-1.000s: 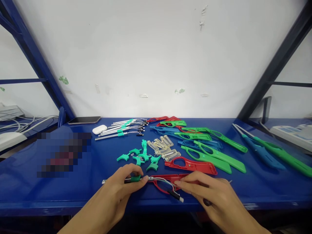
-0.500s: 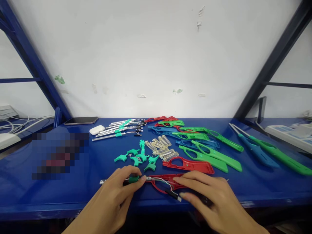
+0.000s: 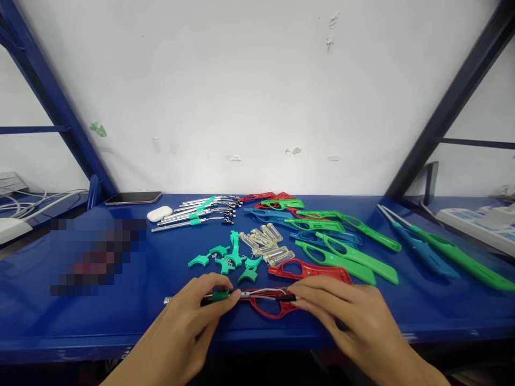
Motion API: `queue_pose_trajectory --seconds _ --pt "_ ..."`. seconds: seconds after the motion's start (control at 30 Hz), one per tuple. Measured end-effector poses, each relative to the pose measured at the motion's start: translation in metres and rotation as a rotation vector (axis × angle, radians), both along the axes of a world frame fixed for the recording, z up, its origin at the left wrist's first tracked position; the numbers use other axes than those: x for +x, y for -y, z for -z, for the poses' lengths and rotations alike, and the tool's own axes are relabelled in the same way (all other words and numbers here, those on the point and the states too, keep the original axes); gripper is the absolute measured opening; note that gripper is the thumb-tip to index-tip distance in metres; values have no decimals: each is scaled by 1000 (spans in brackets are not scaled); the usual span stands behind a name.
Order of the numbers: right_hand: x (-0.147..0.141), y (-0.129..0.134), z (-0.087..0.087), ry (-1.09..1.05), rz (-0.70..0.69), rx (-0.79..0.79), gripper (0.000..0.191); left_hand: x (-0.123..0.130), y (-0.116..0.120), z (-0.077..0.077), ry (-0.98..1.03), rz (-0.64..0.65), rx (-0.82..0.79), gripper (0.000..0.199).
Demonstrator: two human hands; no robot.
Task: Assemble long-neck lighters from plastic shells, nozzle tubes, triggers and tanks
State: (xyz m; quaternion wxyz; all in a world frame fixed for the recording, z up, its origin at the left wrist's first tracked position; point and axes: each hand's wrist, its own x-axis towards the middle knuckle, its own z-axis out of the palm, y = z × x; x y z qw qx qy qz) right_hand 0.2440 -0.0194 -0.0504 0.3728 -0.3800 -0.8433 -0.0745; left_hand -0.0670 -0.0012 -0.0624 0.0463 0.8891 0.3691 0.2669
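Red plastic forms the open lighter shell half (image 3: pixel 270 315), which is set at the front of the blue table (image 3: pixel 120 316), between and partly beneath both hands. Over it, the silver lighter tube (image 3: pixel 245 294), fitted with a green collar (image 3: pixel 221 296), is pinched between the thumb and fingers of the left hand (image 3: pixel 187 321). The black igniter piece (image 3: pixel 285 298), joined to the tube by thin wires (image 3: pixel 265 291), is gripped at its end by the fingertips of the right hand (image 3: pixel 354 316). Just behind, another red shell half (image 3: pixel 317 272) is laid, its far end partly covered by the right hand. Teal triggers (image 3: pixel 248 275) and clear fuel reservoirs (image 3: pixel 273 233) are grouped beyond the hands, with green shell halves (image 3: pixel 358 261) to their right. Farther back, wired metal tubes (image 3: pixel 177 227) are lined up beside a white case (image 3: pixel 160 214), and a phone (image 3: pixel 133 198) is placed near the wall (image 3: pixel 257 96). At the right, a blue lighter (image 3: pixel 426 251) and a green lighter (image 3: pixel 462 259) are laid side by side.
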Motion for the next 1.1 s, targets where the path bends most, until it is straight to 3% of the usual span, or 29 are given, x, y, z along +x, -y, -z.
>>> queue_pose_trajectory --seconds 0.1,0.23,0.37,0.57,0.7,0.83,0.93,1.1 --pt "2 -4 1 7 -2 -53 22 0 -1 1 -4 -13 21 45" --pt "2 2 4 -17 13 -271 21 -1 -1 3 11 -16 46 43" --pt "0 5 2 -23 62 -373 20 -1 -1 1 11 -19 45 44" --pt "-14 -2 -21 154 121 -495 17 0 0 0 31 -12 76 42" --pt "-23 -11 -44 326 94 -467 22 0 0 2 33 -17 58 44" --pt "-31 -24 -59 487 26 -448 16 1 -1 2 30 -11 57 44" --pt "-38 -31 -64 597 0 -424 18 2 -2 0 45 0 71 43" --pt "-50 -33 -64 750 -46 -234 18 3 -2 -2 66 13 68 44"
